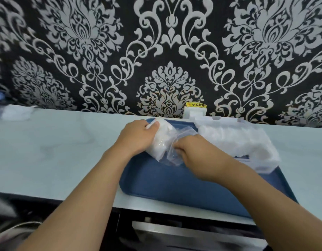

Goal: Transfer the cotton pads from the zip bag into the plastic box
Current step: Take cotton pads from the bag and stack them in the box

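Left hand (136,136): curled round the closed, stuffed end of the zip bag (165,142), thumb on top, pinning it down on the tray (174,182).
Right hand (196,153): at the bag's loose clear end, fingers bent into the film; it seems to pinch the plastic or reach into the mouth, but which of the two I cannot tell.
Zip bag: lies at the far left part of the blue tray, slanting from the tray's far edge toward its middle.
Cotton pads (163,134): a white wad packed in the end under the left hand; the end near the right hand looks mostly empty.
Plastic box (236,140): clear, on the tray's right side at the far edge of the desk (57,151), just beside the bag, already heaped with white pads.
Handling: pads are very light, soft and compressible, and they cling together, so a gentle pinch on a small stack should do; the film is thin, limp and slippery, best held by its stuffed end.
Hard to make out: the zip seal, the box's rim and any lid are lost in glare and blur; the right fingertips are hidden by film.
Also there: a white crumpled thing (17,112) at the desk's far left, blurred.
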